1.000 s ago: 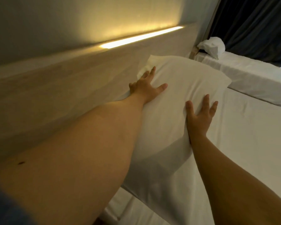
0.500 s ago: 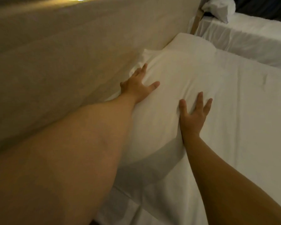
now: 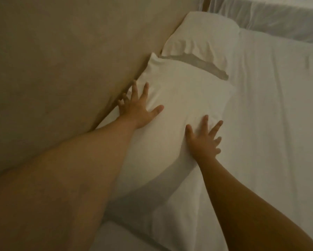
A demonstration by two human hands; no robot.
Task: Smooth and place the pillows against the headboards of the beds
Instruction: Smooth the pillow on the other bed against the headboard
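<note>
Right hand (image 3: 203, 142) lies flat on the near pillow (image 3: 179, 98), grip spread wide, holding nothing. Left hand (image 3: 137, 109) (also splayed) presses the pillow's edge by the headboard (image 3: 61, 60). A second pillow (image 3: 201, 35) lies beyond on the bed (image 3: 278, 124), against the headboard.

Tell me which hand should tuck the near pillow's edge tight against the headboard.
Left, probably. The left hand already lies on the near pillow at its headboard side, fingers reaching into the gap. The right hand presses the opposite edge, by the sheet, farther away.
</note>
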